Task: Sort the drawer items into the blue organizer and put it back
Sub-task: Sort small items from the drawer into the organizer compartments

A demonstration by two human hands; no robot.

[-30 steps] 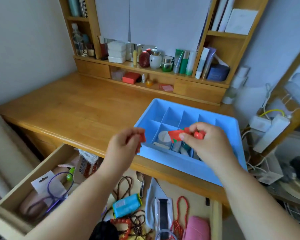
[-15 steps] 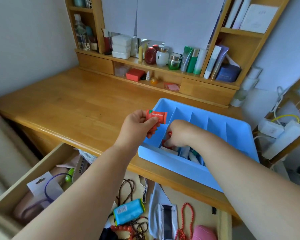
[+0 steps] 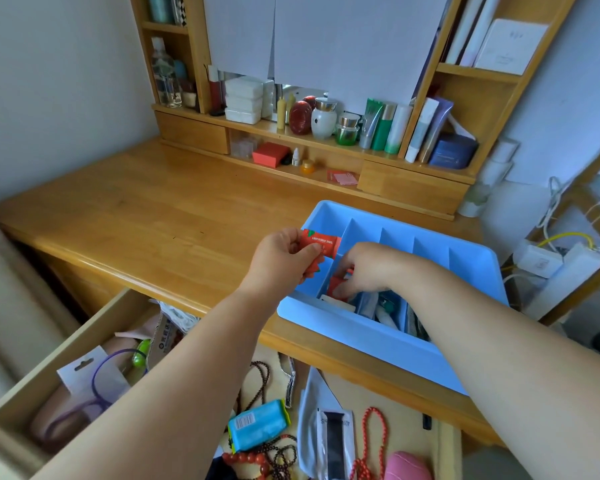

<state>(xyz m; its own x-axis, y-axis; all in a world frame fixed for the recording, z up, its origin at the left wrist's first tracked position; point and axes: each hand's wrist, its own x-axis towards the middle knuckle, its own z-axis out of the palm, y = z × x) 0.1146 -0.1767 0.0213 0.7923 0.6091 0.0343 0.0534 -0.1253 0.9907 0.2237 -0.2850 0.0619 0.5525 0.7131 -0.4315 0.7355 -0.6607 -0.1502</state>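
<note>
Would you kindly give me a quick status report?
Left hand holds red packet. Right hand placing another in blue organizer. Nothing blocking.

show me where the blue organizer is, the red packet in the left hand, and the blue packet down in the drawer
blue organizer (image 3: 361,336): head view, on its near front wall.
red packet (image 3: 321,241): head view, on its printed face above the thumb of the left hand (image 3: 281,259).
blue packet (image 3: 258,424): head view, on its middle, beside the label.

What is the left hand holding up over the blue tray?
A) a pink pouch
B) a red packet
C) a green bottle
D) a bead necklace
B: the left hand pinches a red packet above the near-left corner of the blue organizer, while the right hand reaches down into a compartment.
</note>
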